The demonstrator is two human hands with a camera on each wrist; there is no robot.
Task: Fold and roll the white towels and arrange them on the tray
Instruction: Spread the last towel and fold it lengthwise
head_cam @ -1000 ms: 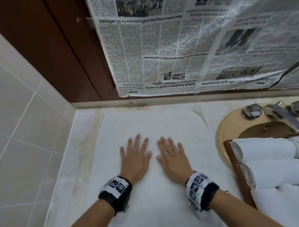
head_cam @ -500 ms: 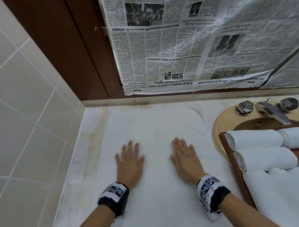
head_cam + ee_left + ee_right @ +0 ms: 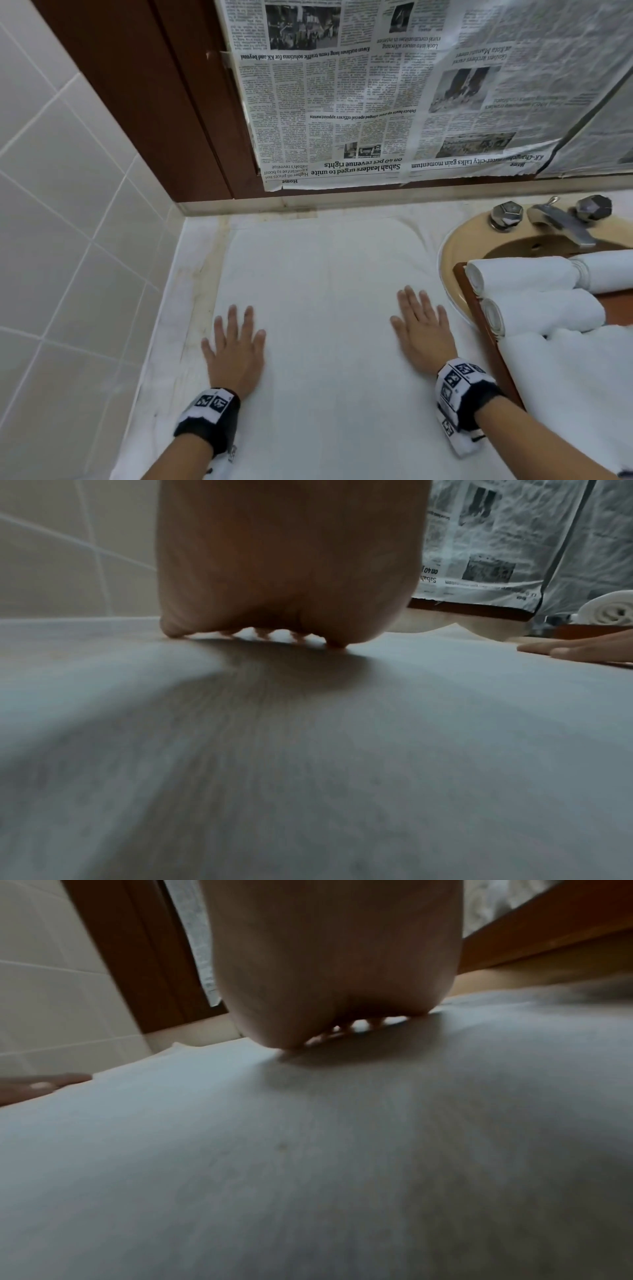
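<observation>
A white towel [image 3: 325, 308] lies spread flat on the counter. My left hand [image 3: 236, 346] presses flat on its left part, fingers straight and slightly spread. My right hand [image 3: 423, 329] presses flat on its right part, near the sink. Both palms touch the cloth and hold nothing. In the left wrist view the left palm [image 3: 284, 574] rests on the towel [image 3: 308, 750]; the right wrist view shows the same for the right palm [image 3: 335, 961]. At the right a brown wooden tray [image 3: 479, 318] carries rolled white towels [image 3: 524, 274] and an unrolled one [image 3: 575, 383].
A beige sink [image 3: 459, 250] with a chrome tap [image 3: 561, 222] lies under the tray at right. Newspaper [image 3: 394, 92] covers the wall behind. A tiled wall [image 3: 61, 222] bounds the counter on the left, with a dark wooden panel [image 3: 147, 85] behind.
Both hands have slid apart across the towel, the left going left and the right going right, smoothing it. They were close together at the middle a second ago.
</observation>
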